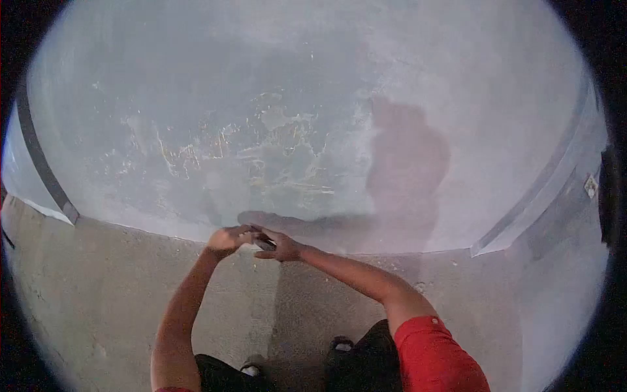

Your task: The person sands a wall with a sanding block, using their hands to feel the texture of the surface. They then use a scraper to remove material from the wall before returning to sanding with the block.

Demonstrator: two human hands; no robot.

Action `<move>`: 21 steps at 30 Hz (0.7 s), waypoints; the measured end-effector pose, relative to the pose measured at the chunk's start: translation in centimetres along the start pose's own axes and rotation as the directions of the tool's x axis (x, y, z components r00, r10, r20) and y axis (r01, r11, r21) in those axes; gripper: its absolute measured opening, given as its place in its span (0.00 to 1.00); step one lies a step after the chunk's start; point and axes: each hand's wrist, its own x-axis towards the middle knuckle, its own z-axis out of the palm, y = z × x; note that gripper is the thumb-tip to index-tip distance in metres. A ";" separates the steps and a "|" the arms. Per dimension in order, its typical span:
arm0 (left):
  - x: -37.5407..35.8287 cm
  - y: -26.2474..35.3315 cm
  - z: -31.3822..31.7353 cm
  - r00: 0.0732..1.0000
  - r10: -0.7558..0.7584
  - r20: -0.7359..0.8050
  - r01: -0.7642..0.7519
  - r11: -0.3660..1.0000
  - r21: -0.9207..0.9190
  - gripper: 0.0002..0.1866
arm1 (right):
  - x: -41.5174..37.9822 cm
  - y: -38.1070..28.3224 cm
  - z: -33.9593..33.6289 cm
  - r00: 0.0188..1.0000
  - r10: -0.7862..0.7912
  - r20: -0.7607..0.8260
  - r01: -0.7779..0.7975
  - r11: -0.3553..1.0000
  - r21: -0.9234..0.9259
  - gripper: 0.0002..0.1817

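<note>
In front of the wall [307, 78] my two hands meet at about the height of its lower edge. My right hand [285, 248] is closed around a small dark flat object [265, 244], whose kind I cannot make out. Just to the left, my left hand [225, 240] has its fingers pressed together at the fingertips of the right one. Whether the left fingers also grip something is hidden. Behind the hands, the pale grey-blue wall has rough, peeling patches with yellowish marks.
The concrete floor [163, 294] meets the wall just beyond my hands. Raised strips or edges stand at the left [42, 153] and right [542, 183] of the wall. A shadow of my body falls on the wall's right half. My feet are below.
</note>
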 end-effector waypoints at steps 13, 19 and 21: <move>7.5 2.6 2.6 0.996 0.018 -0.091 -0.024 0.997 -0.068 0.12 | -5.2 -9.1 -8.8 0.958 0.285 -0.039 -0.274 0.866 -0.418 0.24; 3.3 -1.0 9.5 0.920 -0.319 0.228 0.328 0.945 -0.002 0.27 | -5.9 -23.0 -18.9 0.673 -0.133 -0.728 -0.472 0.681 -0.560 0.26; 0.1 -3.5 10.9 0.578 -0.540 0.611 0.523 0.821 0.230 0.29 | -5.2 -21.7 -22.6 0.316 -0.728 -0.608 -0.321 0.521 -0.791 0.28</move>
